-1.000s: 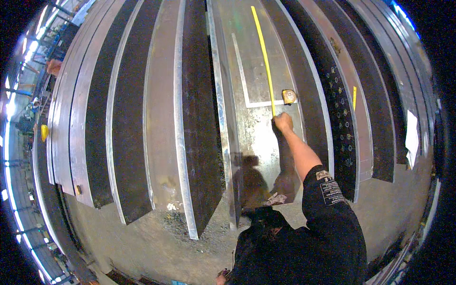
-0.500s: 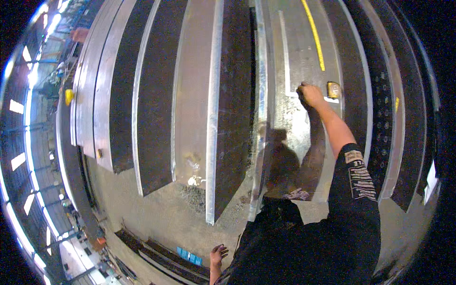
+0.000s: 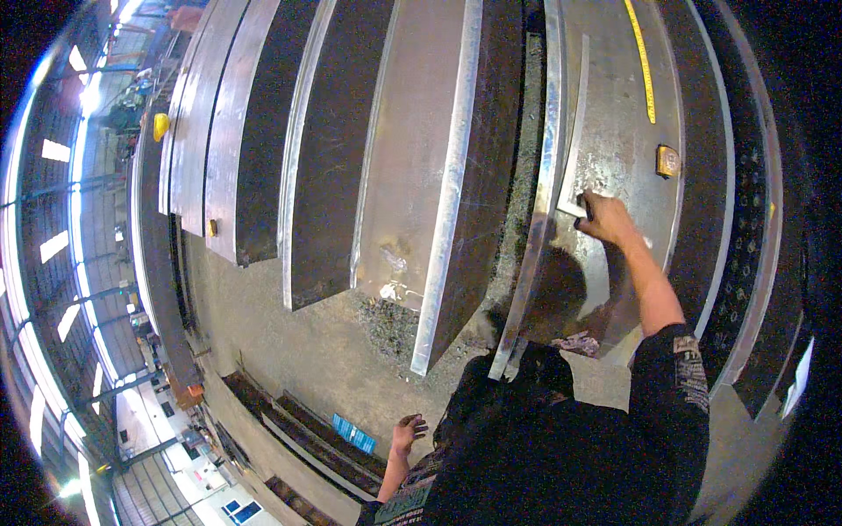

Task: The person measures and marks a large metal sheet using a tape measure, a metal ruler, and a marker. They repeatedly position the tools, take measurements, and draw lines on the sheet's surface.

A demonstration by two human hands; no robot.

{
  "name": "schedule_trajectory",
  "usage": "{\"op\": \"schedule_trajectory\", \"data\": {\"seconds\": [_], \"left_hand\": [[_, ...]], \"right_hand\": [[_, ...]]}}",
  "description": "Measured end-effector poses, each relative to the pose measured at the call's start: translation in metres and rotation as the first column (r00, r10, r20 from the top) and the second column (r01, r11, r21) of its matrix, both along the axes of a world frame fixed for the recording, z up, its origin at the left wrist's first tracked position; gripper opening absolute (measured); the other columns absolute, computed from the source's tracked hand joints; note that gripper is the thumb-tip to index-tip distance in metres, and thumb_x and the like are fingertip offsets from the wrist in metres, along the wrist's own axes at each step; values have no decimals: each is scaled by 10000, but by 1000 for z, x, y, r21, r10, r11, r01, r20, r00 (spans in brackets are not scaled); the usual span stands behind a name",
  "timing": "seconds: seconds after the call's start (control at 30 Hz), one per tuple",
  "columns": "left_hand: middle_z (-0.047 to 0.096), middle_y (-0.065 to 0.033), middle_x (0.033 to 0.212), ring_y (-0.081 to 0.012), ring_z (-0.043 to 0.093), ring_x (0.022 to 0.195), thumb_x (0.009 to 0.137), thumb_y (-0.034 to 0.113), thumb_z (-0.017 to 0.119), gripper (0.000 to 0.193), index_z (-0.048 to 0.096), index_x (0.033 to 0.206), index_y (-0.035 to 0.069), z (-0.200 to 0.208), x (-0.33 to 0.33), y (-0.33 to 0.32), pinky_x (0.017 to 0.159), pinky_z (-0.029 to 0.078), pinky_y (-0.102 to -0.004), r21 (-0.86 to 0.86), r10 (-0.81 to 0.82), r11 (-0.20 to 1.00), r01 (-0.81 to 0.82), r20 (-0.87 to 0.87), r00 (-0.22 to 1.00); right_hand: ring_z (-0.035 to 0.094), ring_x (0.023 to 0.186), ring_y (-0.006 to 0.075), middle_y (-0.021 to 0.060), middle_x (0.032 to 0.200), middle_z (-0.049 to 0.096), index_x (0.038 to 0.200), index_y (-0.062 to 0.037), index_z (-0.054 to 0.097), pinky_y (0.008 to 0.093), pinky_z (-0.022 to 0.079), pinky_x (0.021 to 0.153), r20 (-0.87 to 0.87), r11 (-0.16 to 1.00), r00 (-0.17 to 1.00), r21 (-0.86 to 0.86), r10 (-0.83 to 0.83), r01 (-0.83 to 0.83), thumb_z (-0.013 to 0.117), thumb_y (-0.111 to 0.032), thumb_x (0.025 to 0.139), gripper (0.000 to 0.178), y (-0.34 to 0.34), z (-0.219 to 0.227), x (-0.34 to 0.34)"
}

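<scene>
My right hand (image 3: 605, 219) reaches out over a steel beam (image 3: 614, 149) and grips a small dark marker at the corner of a long pale metal square (image 3: 574, 131) lying on the beam. A yellow tape measure blade (image 3: 643, 61) stretches along the beam, its case (image 3: 667, 160) resting to the right of my hand. My left hand (image 3: 408, 431) hangs low beside my body with fingers loosely apart, holding nothing.
Several long steel beams (image 3: 421, 175) lie side by side on the concrete floor (image 3: 298, 351). A perforated beam (image 3: 745, 219) runs at the right. Dark rails (image 3: 289, 430) lie on the floor at lower left. A yellow hard hat (image 3: 160, 125) sits far left.
The view has swung right and closer, so the beams shifted left. My right hand moved from beside the tape case to the near end of the metal square.
</scene>
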State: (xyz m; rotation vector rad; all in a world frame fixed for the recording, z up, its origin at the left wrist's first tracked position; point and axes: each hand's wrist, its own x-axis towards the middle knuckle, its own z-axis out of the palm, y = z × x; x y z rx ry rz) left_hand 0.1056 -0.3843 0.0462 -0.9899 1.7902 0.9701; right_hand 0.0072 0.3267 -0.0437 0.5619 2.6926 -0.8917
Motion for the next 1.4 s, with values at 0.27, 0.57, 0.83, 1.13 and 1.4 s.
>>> {"op": "schedule_trajectory", "data": {"seconds": [0.27, 0.57, 0.83, 1.13, 1.4], "left_hand": [[682, -110, 1003, -242, 683, 847, 925, 261, 630, 316, 607, 1156, 47, -29, -53, -32, 686, 547, -351, 153, -155, 977, 152, 9, 988], [666, -59, 868, -157, 591, 740, 938, 315, 612, 322, 661, 1081, 31, -131, -204, -141, 624, 455, -291, 199, -716, 630, 751, -223, 661], [673, -124, 917, -305, 691, 847, 928, 211, 567, 234, 641, 1057, 31, -146, -374, -160, 672, 581, -442, 305, -790, 532, 790, -158, 593], [690, -116, 879, -260, 686, 776, 917, 224, 589, 252, 670, 1033, 15, -139, -387, -45, 622, 569, -400, 345, -944, 282, 895, -66, 323], [707, -102, 837, -220, 679, 719, 906, 244, 618, 270, 695, 1004, 4, -4, -374, 67, 588, 556, -365, 239, -904, -427, 872, -106, -414]], "right_hand": [[647, 874, 381, 142, 995, 647, 1120, -94, 602, 480, 520, 754, -77, 994, 992, -36, 100, -103, 736, -223, 713, 447, -90, -16, 77], [646, 924, 349, 120, 1064, 638, 1132, -140, 637, 467, 521, 790, 18, 877, 881, 105, -473, 469, 677, -303, 803, 369, -203, 50, 126], [637, 883, 440, 241, 936, 667, 1022, -44, 670, 518, 494, 780, 204, 303, 281, 83, -938, 949, 618, -395, 828, 405, -475, -66, 267], [679, 654, 262, 96, 746, 714, 772, -103, 739, 394, 543, 614, 562, 301, 225, 45, -796, 952, 737, -390, 728, 290, -779, -241, 423], [682, 842, 336, 102, 897, 722, 999, -160, 719, 429, 540, 762, 289, -19, 76, -313, -954, 950, 646, -432, 801, 344, -694, -253, 324]]}}
